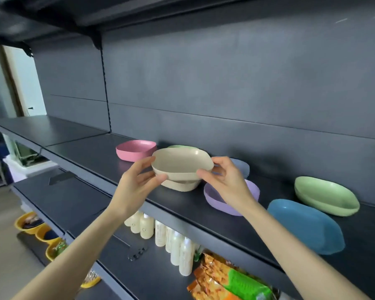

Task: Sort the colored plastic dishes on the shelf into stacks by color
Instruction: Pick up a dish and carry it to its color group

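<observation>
Both hands hold a beige dish (pixel 182 162) just above a second beige dish (pixel 180 185) that stands on the dark shelf (pixel 91 152). My left hand (pixel 139 180) grips its left rim, my right hand (pixel 223 178) its right rim. A pink dish (pixel 134 149) stands to the left. Behind the beige one, a green dish's rim (pixel 178 146) peeks out. A pale blue dish (pixel 241 166) and a purple dish (pixel 217 202) are partly hidden by my right hand. Farther right lie a blue dish (pixel 305 226) and a green dish (pixel 325 194).
The shelf below holds white bottles (pixel 178 241) and orange and green snack bags (pixel 225 280). Yellow bowls (pixel 39 230) with small goods sit low on the left. Another shelf board (pixel 52 16) hangs overhead.
</observation>
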